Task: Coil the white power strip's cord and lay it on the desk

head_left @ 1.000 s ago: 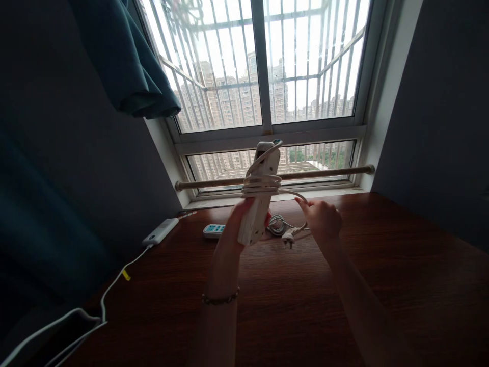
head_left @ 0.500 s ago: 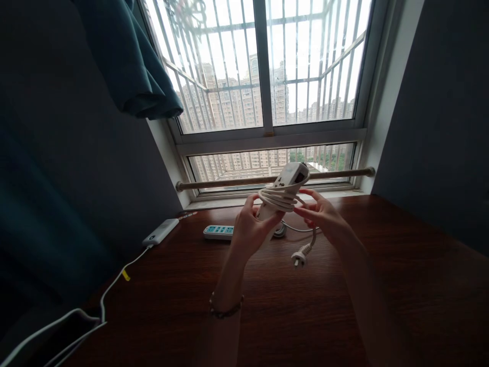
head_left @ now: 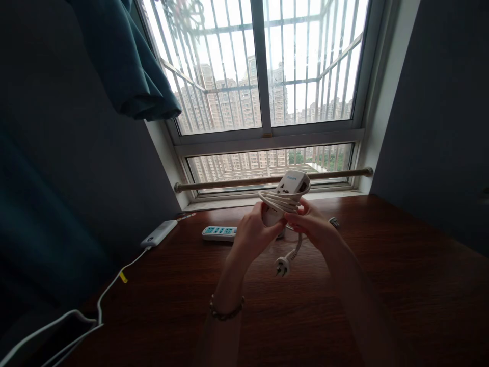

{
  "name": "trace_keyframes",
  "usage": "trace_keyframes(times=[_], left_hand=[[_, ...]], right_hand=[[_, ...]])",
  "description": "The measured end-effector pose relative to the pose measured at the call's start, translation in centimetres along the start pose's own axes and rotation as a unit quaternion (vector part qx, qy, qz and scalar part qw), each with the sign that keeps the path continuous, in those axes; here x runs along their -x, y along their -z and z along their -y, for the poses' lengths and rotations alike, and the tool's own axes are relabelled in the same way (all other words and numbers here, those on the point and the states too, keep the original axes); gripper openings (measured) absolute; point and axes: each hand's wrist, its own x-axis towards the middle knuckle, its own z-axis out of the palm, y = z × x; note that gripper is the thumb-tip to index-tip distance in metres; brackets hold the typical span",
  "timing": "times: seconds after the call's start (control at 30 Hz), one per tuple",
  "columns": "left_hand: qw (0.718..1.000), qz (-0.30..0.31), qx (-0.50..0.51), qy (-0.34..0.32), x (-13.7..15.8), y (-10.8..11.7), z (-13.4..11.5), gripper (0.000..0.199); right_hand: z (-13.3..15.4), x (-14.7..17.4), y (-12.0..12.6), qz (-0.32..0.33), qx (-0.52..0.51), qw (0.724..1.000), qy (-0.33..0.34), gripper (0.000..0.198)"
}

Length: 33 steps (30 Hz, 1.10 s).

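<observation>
Over the worktop (head_left: 284, 321), we grip the power strip (head_left: 292, 181) in our left hand (head_left: 250, 228) and pinch its cord (head_left: 280, 201) with our right hand (head_left: 312, 222), the winding apparently mostly done, only the plug (head_left: 282, 266) end hanging loose.

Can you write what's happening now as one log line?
left grip: holding white power strip | right grip: at cord wrapped around strip | plug: dangling below | blue-socketed strip: on table
</observation>
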Motion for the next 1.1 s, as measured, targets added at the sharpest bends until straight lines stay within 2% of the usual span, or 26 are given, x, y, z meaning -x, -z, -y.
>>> trace_keyframes(times=[0.17, 0.33, 0.47, 0.67, 0.8, 0.93, 1.1], left_hand=[[0.998, 0.052, 0.007, -0.021, -0.2, 0.2, 0.8, 0.043], [0.992, 0.105, 0.033, -0.057, -0.4, 0.8, 1.7, 0.048], [0.986, 0.103, 0.112, -0.060, -0.8, 0.5, 2.4, 0.051], [0.968, 0.095, 0.226, -0.057, -1.6, -0.6, 3.5, 0.056], [0.973, 0.093, 0.199, -0.071, -1.5, -0.8, 3.9, 0.058], [0.984, 0.092, 0.142, -0.052, -1.1, -1.2, 3.5, 0.061], [0.987, 0.110, 0.106, -0.051, -1.1, -1.6, 2.4, 0.057]], right_hand=[[-0.3, -0.4, 0.4, -0.027, 0.010, 1.000, 0.009, 0.052], [-0.2, -0.5, -0.5, -0.078, -0.016, 0.997, 0.020, 0.051], [-0.2, -0.4, -1.6, -0.108, -0.008, 0.993, 0.038, 0.053], [-0.6, -0.3, -2.6, -0.085, 0.049, 0.994, 0.052, 0.052], [-1.1, -0.6, -2.4, -0.091, 0.084, 0.991, 0.048, 0.048], [-1.2, -0.8, -1.6, -0.115, 0.065, 0.990, 0.048, 0.046], [-0.9, -0.9, -0.7, -0.137, 0.012, 0.989, 0.055, 0.059]])
